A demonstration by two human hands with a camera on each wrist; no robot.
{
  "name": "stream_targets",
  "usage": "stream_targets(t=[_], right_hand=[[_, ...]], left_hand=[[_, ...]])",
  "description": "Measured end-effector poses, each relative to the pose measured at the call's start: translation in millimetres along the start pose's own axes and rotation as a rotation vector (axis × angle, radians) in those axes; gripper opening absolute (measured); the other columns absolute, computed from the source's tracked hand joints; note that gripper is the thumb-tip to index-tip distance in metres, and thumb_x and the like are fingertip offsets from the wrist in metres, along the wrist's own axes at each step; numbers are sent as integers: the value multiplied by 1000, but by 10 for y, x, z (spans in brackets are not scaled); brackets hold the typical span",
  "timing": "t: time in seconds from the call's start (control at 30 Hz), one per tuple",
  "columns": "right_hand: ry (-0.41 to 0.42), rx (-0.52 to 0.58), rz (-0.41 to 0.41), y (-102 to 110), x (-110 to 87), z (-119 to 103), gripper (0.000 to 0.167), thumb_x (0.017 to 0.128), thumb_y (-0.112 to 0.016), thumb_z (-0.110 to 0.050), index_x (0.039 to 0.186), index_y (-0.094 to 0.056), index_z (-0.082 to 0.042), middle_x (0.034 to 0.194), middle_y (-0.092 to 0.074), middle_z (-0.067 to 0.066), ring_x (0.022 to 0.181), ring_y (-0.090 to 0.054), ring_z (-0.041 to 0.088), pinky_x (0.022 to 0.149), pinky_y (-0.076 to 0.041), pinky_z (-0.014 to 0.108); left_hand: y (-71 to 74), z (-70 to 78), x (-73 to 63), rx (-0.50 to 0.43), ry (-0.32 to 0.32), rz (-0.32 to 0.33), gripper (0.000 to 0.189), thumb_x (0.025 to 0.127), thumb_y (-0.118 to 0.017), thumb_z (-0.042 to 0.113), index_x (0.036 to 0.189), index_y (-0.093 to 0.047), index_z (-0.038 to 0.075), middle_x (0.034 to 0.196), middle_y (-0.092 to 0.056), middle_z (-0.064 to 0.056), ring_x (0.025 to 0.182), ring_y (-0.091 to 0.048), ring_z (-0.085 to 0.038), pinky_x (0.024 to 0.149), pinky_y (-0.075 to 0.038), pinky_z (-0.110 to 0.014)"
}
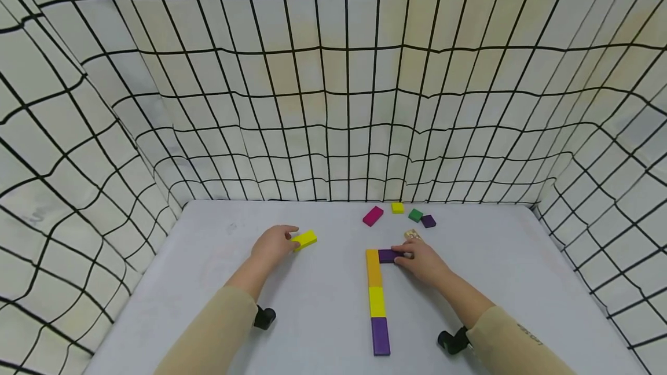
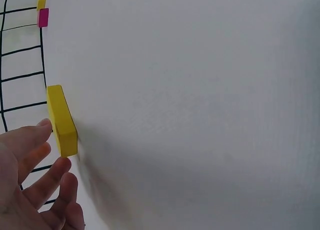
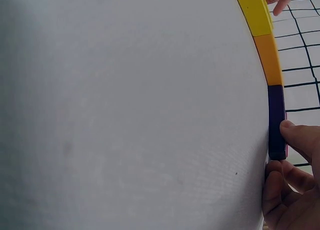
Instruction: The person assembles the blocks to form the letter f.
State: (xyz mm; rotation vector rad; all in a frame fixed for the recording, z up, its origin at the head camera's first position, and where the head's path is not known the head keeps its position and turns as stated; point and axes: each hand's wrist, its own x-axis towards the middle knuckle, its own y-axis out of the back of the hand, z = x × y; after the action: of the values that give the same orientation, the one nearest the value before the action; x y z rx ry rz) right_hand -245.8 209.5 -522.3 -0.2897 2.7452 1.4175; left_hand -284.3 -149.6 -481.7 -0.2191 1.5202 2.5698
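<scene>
My right hand (image 1: 424, 262) pinches a dark purple block (image 1: 387, 256) between thumb and fingers. One end of that block meets the top of an orange block (image 1: 373, 268). Below the orange one, a yellow block (image 1: 377, 302) and a purple block (image 1: 381, 336) continue the line toward me. On the left, another yellow block (image 1: 306, 239) lies at an angle, my left hand (image 1: 272, 246) beside it. The left thumb (image 2: 42, 127) is at its side; the other fingers are spread loosely near its end, not closed around it.
Toward the back lie a magenta block (image 1: 373, 216), a small yellow block (image 1: 398, 208), a green block (image 1: 416, 215) and a small dark purple block (image 1: 428, 221). A patterned pale piece (image 1: 412, 234) sits just beyond my right fingers. Black grid netting (image 1: 333, 91) over white walls bounds the white table (image 1: 219, 282).
</scene>
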Motion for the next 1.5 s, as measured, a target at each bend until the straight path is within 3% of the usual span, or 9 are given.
stream_targets(t=[0.17, 0.5, 0.87, 1.27, 1.5], right_hand=[[2, -5, 5, -19, 1, 11, 34, 93, -71, -25, 127, -70, -22, 121, -62, 3, 111, -56, 24, 101, -46, 48], [10, -7, 9, -29, 4, 27, 35, 93, -71, -25, 127, -70, -23, 123, -61, 3, 113, -56, 25, 102, -46, 48], [26, -15, 10, -32, 18, 35, 35, 93, -71, -25, 128, -70, -22, 124, -61, 4, 113, -56, 24, 102, -46, 48], [16, -15, 14, -17, -2, 2, 35, 92, -72, -25, 127, -70, -22, 121, -62, 3, 106, -56, 22, 98, -49, 45], [11, -15, 9, -14, -4, -10, 35, 92, -71, -25, 127, -70, -22, 120, -62, 2, 97, -55, 18, 93, -51, 41]], left_hand=[[-21, -30, -5, -10, -2, -3, 47, 89, -73, 19, 134, -63, 13, 117, -65, -10, 99, -58, -26, 91, -48, -45], [-46, -34, -16, -5, -43, -5, 44, 89, -74, 17, 132, -65, 12, 115, -66, -10, 100, -59, -25, 92, -48, -45], [-105, -31, 13, -16, -67, -56, 42, 87, -75, 15, 128, -68, 16, 115, -65, -11, 96, -57, -24, 91, -48, -44], [-214, 76, -47, 13, -148, -84, 41, 85, -77, 12, 125, -71, 17, 113, -64, -8, 97, -59, -21, 92, -49, -43], [-299, 161, -78, 28, -164, -104, 40, 86, -76, 13, 125, -71, 18, 117, -63, -8, 100, -58, -22, 95, -48, -44]])
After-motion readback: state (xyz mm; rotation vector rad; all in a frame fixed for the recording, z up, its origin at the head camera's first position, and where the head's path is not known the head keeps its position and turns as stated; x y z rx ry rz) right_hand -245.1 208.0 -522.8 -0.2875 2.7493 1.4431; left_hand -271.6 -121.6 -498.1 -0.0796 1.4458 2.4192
